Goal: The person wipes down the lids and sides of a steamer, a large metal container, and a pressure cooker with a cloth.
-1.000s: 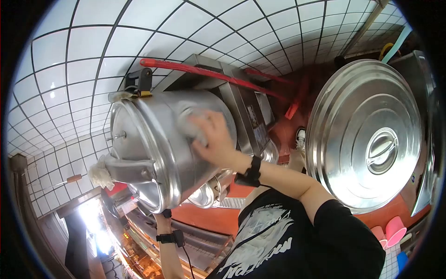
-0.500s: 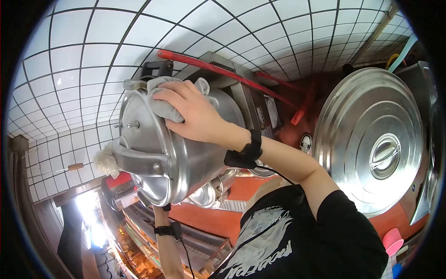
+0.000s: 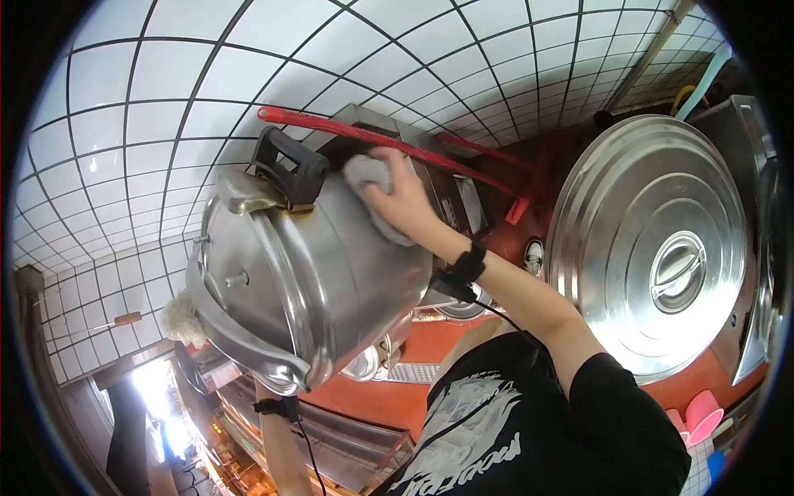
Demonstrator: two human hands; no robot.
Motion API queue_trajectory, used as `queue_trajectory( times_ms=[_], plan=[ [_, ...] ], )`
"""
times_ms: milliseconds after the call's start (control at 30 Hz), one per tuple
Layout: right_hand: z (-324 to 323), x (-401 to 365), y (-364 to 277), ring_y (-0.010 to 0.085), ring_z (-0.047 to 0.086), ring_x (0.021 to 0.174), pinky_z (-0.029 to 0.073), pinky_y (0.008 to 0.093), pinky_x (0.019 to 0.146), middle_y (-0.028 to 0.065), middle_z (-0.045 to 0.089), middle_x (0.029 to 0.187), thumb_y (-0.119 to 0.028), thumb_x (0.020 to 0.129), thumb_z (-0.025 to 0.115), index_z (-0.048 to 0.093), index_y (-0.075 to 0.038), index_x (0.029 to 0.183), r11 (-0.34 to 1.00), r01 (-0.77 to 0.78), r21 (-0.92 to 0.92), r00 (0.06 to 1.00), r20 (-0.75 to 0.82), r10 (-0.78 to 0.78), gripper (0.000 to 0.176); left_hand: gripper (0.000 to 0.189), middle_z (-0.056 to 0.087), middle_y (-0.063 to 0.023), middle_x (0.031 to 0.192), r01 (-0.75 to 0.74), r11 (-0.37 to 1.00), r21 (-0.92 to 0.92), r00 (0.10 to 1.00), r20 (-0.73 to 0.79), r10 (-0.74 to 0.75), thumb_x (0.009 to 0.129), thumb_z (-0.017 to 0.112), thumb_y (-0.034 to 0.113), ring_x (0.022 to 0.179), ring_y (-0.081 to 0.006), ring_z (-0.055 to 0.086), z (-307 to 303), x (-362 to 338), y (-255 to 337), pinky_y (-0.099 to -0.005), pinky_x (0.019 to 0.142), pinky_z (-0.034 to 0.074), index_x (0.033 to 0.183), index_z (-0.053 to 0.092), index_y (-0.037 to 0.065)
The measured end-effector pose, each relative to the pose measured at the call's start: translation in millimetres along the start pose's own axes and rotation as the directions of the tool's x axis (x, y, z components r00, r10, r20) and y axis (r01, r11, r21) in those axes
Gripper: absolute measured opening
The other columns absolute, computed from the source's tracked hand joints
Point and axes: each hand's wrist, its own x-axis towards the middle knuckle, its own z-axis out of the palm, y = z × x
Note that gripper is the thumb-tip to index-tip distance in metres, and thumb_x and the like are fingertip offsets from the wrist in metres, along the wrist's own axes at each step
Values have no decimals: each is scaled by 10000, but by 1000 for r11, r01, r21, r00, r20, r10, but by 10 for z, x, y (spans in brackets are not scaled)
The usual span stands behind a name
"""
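Note:
A large steel pressure cooker point(image 3: 347, 264) is tilted on its side, its lid point(image 3: 240, 289) facing left. My right hand point(image 3: 405, 198) is closed on a grey cloth point(image 3: 368, 174) pressed against the upper side of the cooker's body. Left of the cloth, a black side handle point(image 3: 289, 169) sticks up by a metal lid clamp point(image 3: 246, 194). A curved metal bar point(image 3: 240, 331) spans the lid. My left forearm point(image 3: 281, 450) reaches up to the cooker's lower edge; the hand itself is hidden behind the cooker, so its fingers do not show.
A wide round steel lid point(image 3: 653, 248) stands to the right. Red bars point(image 3: 356, 132) run behind the cooker along the tiled wall point(image 3: 347, 50). Lower down are smaller steel pots point(image 3: 372, 360) and the red floor point(image 3: 356, 405). Pink plastic containers point(image 3: 703, 413) are at lower right.
My right hand has moved with the cloth from the lid rim and side handle rightward onto the cooker's body. The black handle and clamp are now uncovered. The cooker appears turned slightly.

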Motion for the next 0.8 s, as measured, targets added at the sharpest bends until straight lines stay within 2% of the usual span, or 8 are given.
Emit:
queue_trajectory(
  times_ms=[67, 133, 267, 367, 433, 533, 667, 800],
  plan=[
    [197, 112, -173, 398, 562, 1131, 444, 449, 1000, 216, 601, 1199, -164, 774, 678, 503, -57, 1289, 927, 370, 56, 927, 52, -372, 554, 493, 578, -120, 1314, 49, 991, -127, 998, -23, -53, 1050, 433, 394, 1167, -282, 586, 2, 28, -10, -429, 1008, 502, 1386, 467, 34],
    [314, 199, -208, 395, 532, 1180, 422, 450, 1027, 208, 599, 1204, -163, 763, 677, 543, -53, 1248, 778, 616, -128, 787, 147, -599, 514, 507, 575, -124, 1317, 87, 963, -257, 993, -49, -103, 1049, 425, 412, 1168, -288, 583, -21, 30, -44, -436, 1011, 499, 1385, 468, 34],
    [143, 361, 273, 375, 561, 1155, 436, 439, 1022, 178, 594, 1262, -165, 826, 657, 565, -37, 1239, 925, 351, -146, 920, 235, -312, 441, 536, 570, -134, 1322, 128, 848, -515, 977, -84, -198, 1048, 408, 446, 1170, -300, 578, -65, 62, -177, -449, 1016, 493, 1385, 468, 34],
    [88, 450, 806, 426, 604, 1043, 488, 497, 919, 260, 605, 1180, -225, 844, 633, 508, -25, 1255, 969, 117, -217, 984, 156, -84, 475, 628, 559, -141, 1338, 107, 802, -588, 953, -170, -251, 1019, 411, 543, 1183, -312, 565, -240, 127, -465, -462, 1034, 479, 1391, 466, 41],
    [98, 517, 928, 460, 617, 1017, 508, 515, 883, 307, 601, 1144, -257, 862, 639, 414, 12, 1265, 861, -198, -469, 980, -96, 174, 534, 635, 550, -143, 1353, 62, 829, -556, 969, -167, -184, 1017, 409, 548, 1191, -311, 560, -610, 313, -881, -462, 1041, 474, 1402, 460, 45],
    [254, 712, 887, 491, 608, 1039, 502, 529, 899, 340, 595, 1117, -272, 843, 673, 353, 30, 1249, 845, -91, -526, 996, -26, 91, 598, 598, 517, -150, 1399, 36, 771, -636, 953, -209, -217, 1042, 381, 500, 1228, -304, 541, -606, 312, -886, -460, 1066, 457, 1433, 437, 51],
    [488, 799, -29, 395, 606, 1094, 483, 442, 945, 242, 623, 1182, -319, 817, 742, 520, -22, 1232, 964, 260, 63, 922, 280, -267, 557, 560, 495, -146, 1427, 17, 818, -575, 974, -176, -144, 1056, 370, 450, 1268, -302, 521, -590, 148, -899, -466, 1067, 456, 1442, 429, 49],
    [367, 855, 90, 307, 566, 1231, 442, 385, 1019, 212, 592, 1290, -297, 872, 705, 511, -38, 1322, 936, 351, 7, 854, 407, -324, 555, 554, 500, -147, 1421, -4, 817, -577, 974, -186, -127, 1055, 375, 443, 1264, -301, 526, -493, 117, -839, -463, 1064, 460, 1439, 430, 47]
  ],
)
